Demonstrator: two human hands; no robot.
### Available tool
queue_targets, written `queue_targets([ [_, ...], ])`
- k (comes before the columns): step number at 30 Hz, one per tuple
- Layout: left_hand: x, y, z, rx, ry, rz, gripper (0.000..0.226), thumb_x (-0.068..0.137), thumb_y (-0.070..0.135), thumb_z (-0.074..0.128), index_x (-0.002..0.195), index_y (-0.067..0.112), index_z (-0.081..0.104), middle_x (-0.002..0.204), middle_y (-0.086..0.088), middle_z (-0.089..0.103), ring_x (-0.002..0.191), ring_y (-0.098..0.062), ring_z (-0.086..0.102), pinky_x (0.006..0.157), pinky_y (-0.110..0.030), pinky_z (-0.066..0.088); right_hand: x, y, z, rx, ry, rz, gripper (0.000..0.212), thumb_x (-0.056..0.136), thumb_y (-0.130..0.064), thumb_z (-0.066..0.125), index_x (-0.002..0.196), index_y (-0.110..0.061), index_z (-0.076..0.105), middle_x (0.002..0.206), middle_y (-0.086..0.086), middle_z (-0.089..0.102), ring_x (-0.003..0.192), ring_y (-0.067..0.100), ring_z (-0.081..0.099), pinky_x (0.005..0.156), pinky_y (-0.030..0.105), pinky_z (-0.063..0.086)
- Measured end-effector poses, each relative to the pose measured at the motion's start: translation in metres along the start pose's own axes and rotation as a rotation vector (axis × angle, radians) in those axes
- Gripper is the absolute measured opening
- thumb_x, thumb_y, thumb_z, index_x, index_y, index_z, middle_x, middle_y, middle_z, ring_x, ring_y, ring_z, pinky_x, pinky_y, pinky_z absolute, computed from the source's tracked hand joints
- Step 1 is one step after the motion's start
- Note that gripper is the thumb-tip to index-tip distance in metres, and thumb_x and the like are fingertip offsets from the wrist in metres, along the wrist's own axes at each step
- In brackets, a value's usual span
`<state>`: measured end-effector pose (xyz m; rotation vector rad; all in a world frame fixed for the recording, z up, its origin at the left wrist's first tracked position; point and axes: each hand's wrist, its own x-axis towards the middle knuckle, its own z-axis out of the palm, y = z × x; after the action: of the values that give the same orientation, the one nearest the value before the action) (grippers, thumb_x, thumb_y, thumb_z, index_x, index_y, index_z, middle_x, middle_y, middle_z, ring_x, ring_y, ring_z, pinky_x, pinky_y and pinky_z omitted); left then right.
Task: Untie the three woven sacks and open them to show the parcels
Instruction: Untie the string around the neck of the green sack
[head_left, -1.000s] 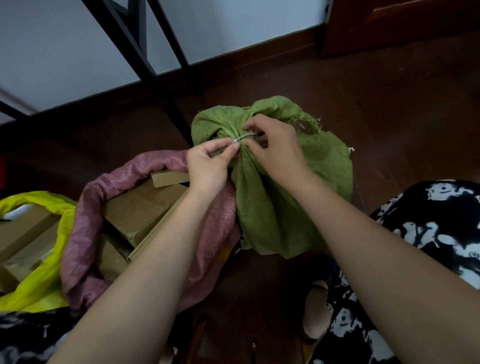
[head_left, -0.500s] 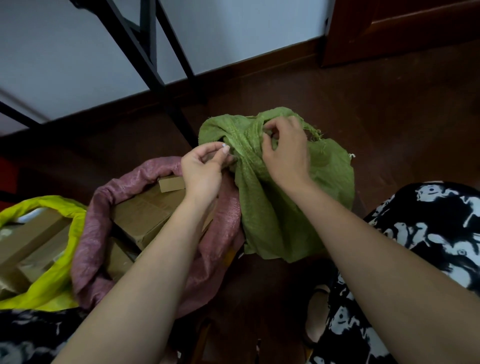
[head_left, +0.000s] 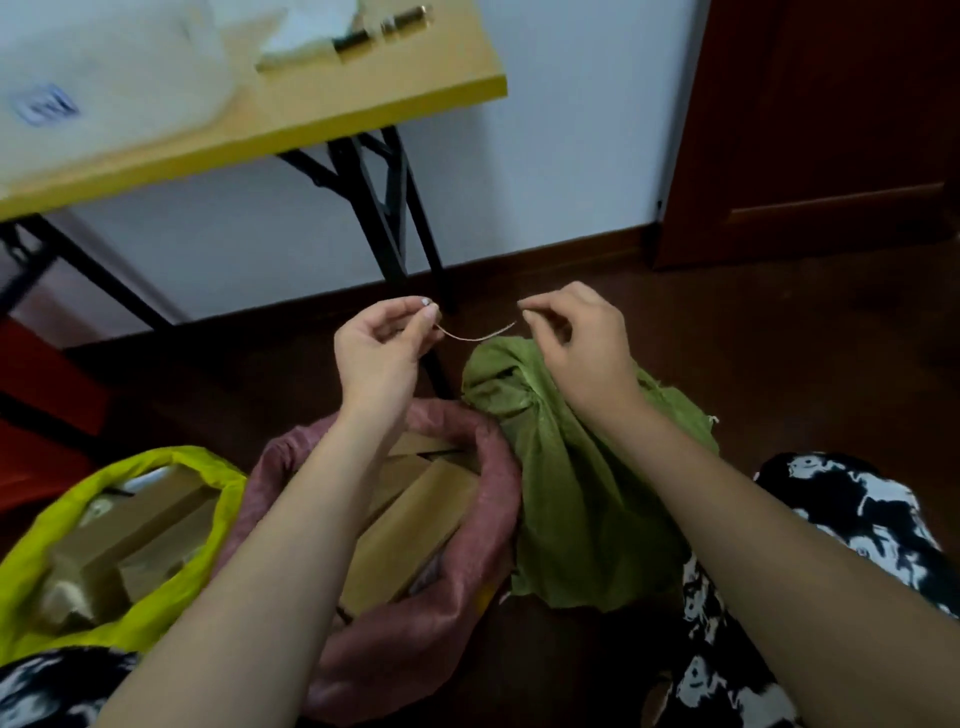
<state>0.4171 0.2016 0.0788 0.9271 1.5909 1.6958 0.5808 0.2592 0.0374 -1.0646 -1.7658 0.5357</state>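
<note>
Green sack (head_left: 582, 467) hides its contents; tabletop items (head_left: 384, 31) blurred.

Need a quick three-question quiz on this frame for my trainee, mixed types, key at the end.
1. True or false: the green sack shows its parcels.
2. The tie is pinched by: A) left hand B) right hand C) neither.
3. Fill in: the opened sack next to the green one is the ____ sack.

Key: 1 false, its mouth is bunched shut. 2 A. 3 pink; the yellow sack is open too.

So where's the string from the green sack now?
The string hangs above the green sack, its left end pinched by the left hand, its right end near the right hand.
</note>
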Motion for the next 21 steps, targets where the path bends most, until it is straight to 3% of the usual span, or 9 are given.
queue_targets([
  [4,-0.004,0.049,-0.017,-0.07,-0.024,0.049,0.006,0.085,0.005,0.068,0.089,0.01,0.068,0.079,-0.005,0.072,0.067,-0.011,0.067,0.076,-0.027,0.057,0.02,-0.048,-0.009,0.006,0.007,-0.188,0.023,0.085,-0.022,0.069,0.105,-0.012,0.073,0.08,0.002,0.062,0.075,0.016,0.058,0.068,0.036,0.051],
  [9,-0.008,0.101,-0.041,-0.196,-0.043,0.035,0.006,0.086,0.006,0.066,0.091,0.008,0.067,0.075,-0.004,0.07,0.063,-0.013,0.065,0.079,-0.032,0.056,0.032,-0.1,-0.012,-0.047,-0.01,-0.371,0.026,0.083,-0.021,0.071,0.107,-0.012,0.072,0.08,-0.002,0.06,0.076,0.014,0.055,0.067,0.035,0.051],
  [15,-0.004,0.146,-0.075,-0.389,-0.055,0.009,0.01,0.089,0.007,0.061,0.08,0.01,0.066,0.065,0.0,0.069,0.056,-0.009,0.064,0.069,-0.023,0.057,0.051,-0.145,-0.003,-0.031,0.015,-0.439,0.01,0.085,-0.017,0.069,0.094,-0.013,0.073,0.078,-0.004,0.059,0.072,0.012,0.054,0.061,0.032,0.05],
  [21,0.02,0.165,-0.117,-0.431,0.025,-0.007,0.012,0.089,0.021,0.062,0.096,0.012,0.066,0.077,0.001,0.07,0.061,-0.011,0.064,0.068,-0.026,0.056,0.085,-0.181,0.023,-0.029,-0.033,-0.451,0.007,0.087,-0.016,0.068,0.092,-0.016,0.072,0.081,-0.005,0.059,0.073,0.008,0.052,0.062,0.029,0.049],
])
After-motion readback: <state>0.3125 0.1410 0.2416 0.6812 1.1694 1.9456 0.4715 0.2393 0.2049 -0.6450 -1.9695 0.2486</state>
